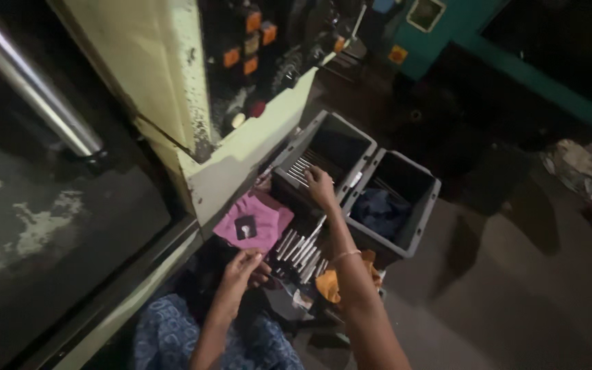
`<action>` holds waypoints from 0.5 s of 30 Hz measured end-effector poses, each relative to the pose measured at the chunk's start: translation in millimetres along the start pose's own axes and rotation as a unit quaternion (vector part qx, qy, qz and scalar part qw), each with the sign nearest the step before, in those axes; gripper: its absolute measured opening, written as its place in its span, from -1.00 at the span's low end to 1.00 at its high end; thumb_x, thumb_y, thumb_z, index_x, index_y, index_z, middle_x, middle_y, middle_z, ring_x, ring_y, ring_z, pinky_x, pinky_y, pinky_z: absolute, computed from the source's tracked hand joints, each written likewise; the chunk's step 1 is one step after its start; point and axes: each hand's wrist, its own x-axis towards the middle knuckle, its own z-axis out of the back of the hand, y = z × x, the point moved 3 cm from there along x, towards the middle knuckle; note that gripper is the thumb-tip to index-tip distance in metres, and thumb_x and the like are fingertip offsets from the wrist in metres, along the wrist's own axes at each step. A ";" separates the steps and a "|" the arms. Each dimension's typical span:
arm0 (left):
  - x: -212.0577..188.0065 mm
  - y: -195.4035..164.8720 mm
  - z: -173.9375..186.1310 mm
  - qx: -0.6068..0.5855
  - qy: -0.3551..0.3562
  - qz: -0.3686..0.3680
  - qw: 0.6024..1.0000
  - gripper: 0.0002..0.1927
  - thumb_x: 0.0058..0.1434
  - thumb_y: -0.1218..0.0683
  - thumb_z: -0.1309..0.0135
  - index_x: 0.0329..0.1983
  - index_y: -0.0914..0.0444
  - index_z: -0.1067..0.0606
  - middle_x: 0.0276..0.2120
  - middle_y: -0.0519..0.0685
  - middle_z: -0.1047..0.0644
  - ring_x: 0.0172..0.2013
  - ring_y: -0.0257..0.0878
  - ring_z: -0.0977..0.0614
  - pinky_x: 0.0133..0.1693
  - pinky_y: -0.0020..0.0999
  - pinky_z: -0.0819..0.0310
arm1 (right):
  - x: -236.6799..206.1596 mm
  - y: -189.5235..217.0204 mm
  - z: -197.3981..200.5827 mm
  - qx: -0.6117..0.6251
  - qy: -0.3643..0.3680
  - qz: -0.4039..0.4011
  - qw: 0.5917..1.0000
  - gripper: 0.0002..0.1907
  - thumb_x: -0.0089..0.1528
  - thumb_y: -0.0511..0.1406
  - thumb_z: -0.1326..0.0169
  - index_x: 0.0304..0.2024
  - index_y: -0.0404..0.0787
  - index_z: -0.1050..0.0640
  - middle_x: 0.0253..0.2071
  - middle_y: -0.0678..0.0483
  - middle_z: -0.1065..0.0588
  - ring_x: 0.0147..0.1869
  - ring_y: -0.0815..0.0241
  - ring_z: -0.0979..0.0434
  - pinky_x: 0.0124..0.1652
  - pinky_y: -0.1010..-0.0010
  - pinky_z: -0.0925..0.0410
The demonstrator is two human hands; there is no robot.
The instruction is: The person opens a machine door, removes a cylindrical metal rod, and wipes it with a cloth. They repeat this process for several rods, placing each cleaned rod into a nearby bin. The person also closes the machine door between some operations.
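Note:
My right hand (321, 186) reaches out to the near rim of a grey plastic bin (351, 137) and rests by a row of shiny metal rods (299, 169) lying in it; whether it grips one I cannot tell. My left hand (242, 268) hovers lower, fingers curled and apart, just left of a second bunch of metal rods (300, 249) lying in front of me. A pink cloth (255, 220) lies above the left hand.
A second grey bin (425, 205) with a blue cloth (382, 211) stands right of the first. An orange cloth (330, 284) lies by my right forearm. A cream machine body (234, 157) with coloured buttons and a steel bar (32, 82) fills the left. Dark floor lies to the right.

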 end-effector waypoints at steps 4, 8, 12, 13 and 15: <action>-4.0 3.5 -11.4 -0.015 0.023 0.009 1.000 -0.71 0.33 -0.04 -0.07 0.01 0.18 -0.54 -0.37 -0.08 -0.65 -0.46 -0.36 -0.62 -0.40 -0.48 -0.40 | -29.8 -22.3 79.3 -0.083 -0.243 0.119 0.959 -0.85 0.27 -0.35 -0.08 -0.15 -0.26 -0.61 -0.14 -0.12 -0.57 0.00 -0.09 -0.55 0.02 0.18 -0.39; -7.3 8.1 -26.4 -0.013 0.047 0.014 0.999 -0.69 0.34 -0.02 -0.05 0.06 0.20 -0.53 -0.36 -0.08 -0.65 -0.44 -0.35 -0.64 -0.37 -0.48 -0.45 | -52.0 -67.8 155.0 -0.154 -0.202 -0.112 0.961 -0.78 0.30 -0.28 0.00 -0.13 -0.27 -0.60 -0.12 -0.17 -0.57 0.01 -0.13 -0.56 0.03 0.12 -0.38; -6.1 9.5 -51.5 0.005 0.068 0.013 0.998 -0.70 0.35 0.01 -0.05 0.05 0.26 -0.54 -0.37 -0.03 -0.65 -0.46 -0.32 -0.63 -0.39 -0.46 -0.46 | -83.5 -96.2 172.8 -0.067 -0.077 -0.181 0.978 -0.66 0.35 -0.17 0.07 -0.13 -0.31 -0.57 -0.11 -0.26 -0.57 0.00 -0.20 -0.58 0.01 0.06 -0.39; -5.7 8.2 -60.3 0.012 0.077 0.012 0.997 -0.69 0.35 0.01 -0.04 0.06 0.25 -0.53 -0.36 -0.03 -0.65 -0.45 -0.32 -0.64 -0.39 -0.47 -0.47 | -88.3 -98.4 180.6 -0.061 -0.115 -0.162 0.978 -0.63 0.36 -0.15 0.09 -0.13 -0.32 -0.57 -0.11 -0.28 -0.56 0.00 -0.22 -0.58 0.00 0.05 -0.39; -3.9 1.6 -79.5 0.028 0.094 0.014 0.995 -0.69 0.35 -0.01 -0.02 0.07 0.24 -0.53 -0.35 -0.04 -0.65 -0.42 -0.34 -0.66 -0.38 -0.50 -0.50 | -99.8 -98.5 205.5 -0.086 -0.217 -0.143 0.962 -0.56 0.38 -0.09 0.13 -0.13 -0.35 -0.56 -0.10 -0.33 -0.56 -0.01 -0.25 -0.59 -0.01 0.02 -0.39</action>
